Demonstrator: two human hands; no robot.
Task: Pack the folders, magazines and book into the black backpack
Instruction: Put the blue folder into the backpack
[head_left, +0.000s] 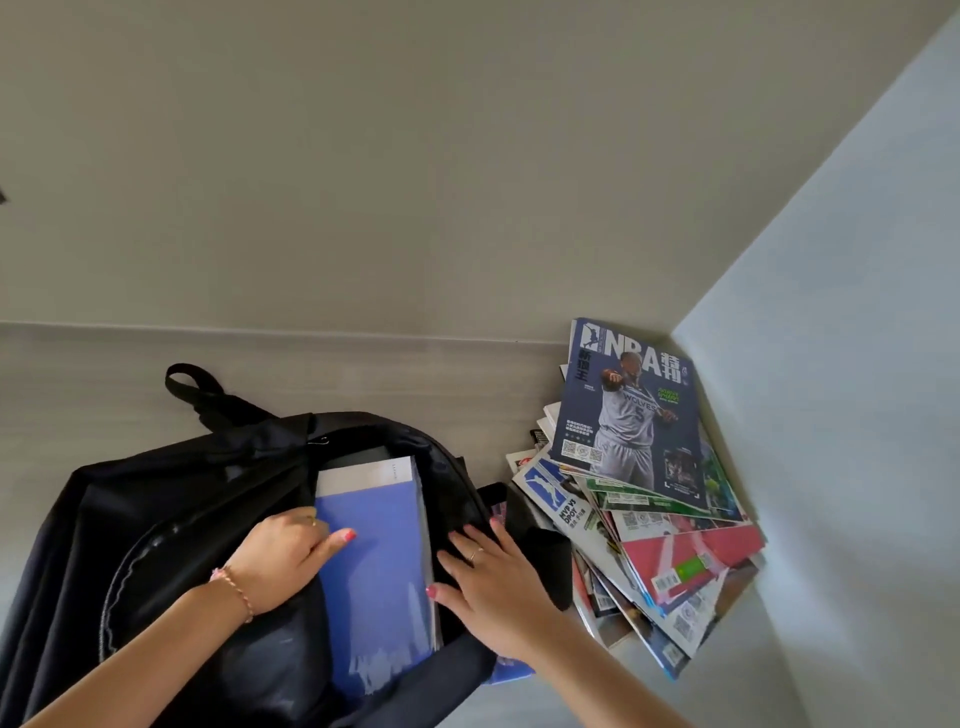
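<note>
A black backpack (156, 499) lay open on the pale bench (363, 374) in the lower left of the frame, its carry loop pointing toward the upper left. Inside the main opening stood a blue folder (374, 561) with a white-edged book or pad (363, 475) just behind it. The left hand (280, 558), a beaded bracelet on its wrist, had its grip on the edge of the bag's opening, with one finger laid against the folder's face. The right hand (493, 587) rested on the right rim of the opening, fingers straight and spread, grip released. At centre right, a fanned stack of magazines (639, 499) sat beside the bag in the corner against the wall (831, 415).
</note>
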